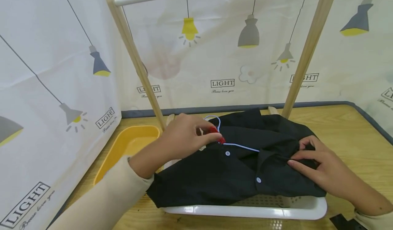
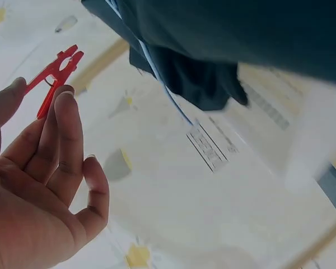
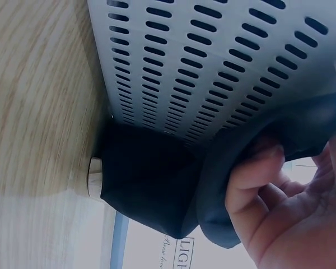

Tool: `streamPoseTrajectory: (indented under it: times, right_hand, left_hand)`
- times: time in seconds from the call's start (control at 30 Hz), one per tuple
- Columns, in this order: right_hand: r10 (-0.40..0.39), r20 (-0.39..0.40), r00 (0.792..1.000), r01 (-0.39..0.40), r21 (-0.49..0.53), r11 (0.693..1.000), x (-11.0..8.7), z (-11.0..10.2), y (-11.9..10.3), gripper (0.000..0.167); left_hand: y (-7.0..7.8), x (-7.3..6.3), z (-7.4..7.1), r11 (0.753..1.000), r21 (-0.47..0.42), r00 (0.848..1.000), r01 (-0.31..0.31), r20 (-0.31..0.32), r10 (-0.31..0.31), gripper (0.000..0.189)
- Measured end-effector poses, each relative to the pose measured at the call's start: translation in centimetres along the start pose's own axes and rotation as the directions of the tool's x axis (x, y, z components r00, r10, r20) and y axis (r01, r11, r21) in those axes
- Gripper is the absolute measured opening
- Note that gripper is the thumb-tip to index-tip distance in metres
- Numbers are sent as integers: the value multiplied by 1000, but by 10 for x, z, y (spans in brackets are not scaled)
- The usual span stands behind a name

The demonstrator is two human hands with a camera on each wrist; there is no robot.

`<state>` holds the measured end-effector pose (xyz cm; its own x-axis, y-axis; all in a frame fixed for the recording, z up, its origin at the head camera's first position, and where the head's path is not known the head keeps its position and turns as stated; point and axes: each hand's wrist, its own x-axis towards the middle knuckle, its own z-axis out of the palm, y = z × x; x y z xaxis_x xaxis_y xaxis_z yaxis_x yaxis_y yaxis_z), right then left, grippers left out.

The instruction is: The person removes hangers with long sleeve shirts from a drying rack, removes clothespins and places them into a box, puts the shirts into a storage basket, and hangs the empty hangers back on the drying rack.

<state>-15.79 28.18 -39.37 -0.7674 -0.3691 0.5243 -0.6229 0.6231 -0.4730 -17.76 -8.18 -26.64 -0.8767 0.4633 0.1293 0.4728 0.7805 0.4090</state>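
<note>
Head, left hand (image 1: 184,134): thumb and fingers nearly closed, pinching a red clip (image 1: 221,140) above the black shirt (image 1: 199,180).
Head, clip's long axis: slants down to the right, its lower end lining up with the visible left end of the hanger bar (image 1: 241,146) (this angle alone cannot tell contact).
Head, right hand (image 1: 325,165): thumb and fingers pinch the shirt's right side, well apart from the clip; the left is nearer the hanger's hook (image 1: 219,121).
Left wrist, clip: held by its handles, nose pointing away from the palm, with a gap between it and the shirt.
Right wrist, shirt: a fold lies within the curled fingers, near the slotted wall of the white basket (image 3: 173,33).
</note>
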Motion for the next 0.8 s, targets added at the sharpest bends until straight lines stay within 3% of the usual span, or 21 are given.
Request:
streamPoseTrajectory:
  times: [0.3, 0.47, 0.6, 0.8]
  right_hand:
    - [-1, 0, 1000, 1, -9, 1000, 1, 0, -1, 29]
    - [0, -3, 1000, 0, -12, 1000, -1, 0, 0, 29]
    - [0, -5, 1000, 0, -3, 1000, -1, 1, -1, 29]
    - [-2, -4, 1000, 1, -15, 1000, 1, 0, -2, 28]
  left_hand:
    - [-32, -38, -22, 990, 89, 993, 107, -61, -101, 14]
    - [-55, -56, -26, 983, 95, 982, 160, -113, -149, 18]
    - [-78, -74, -27, 969, 90, 966, 228, -142, -214, 23]
    - [-119, -97, -25, 930, 49, 924, 364, -146, -354, 40]
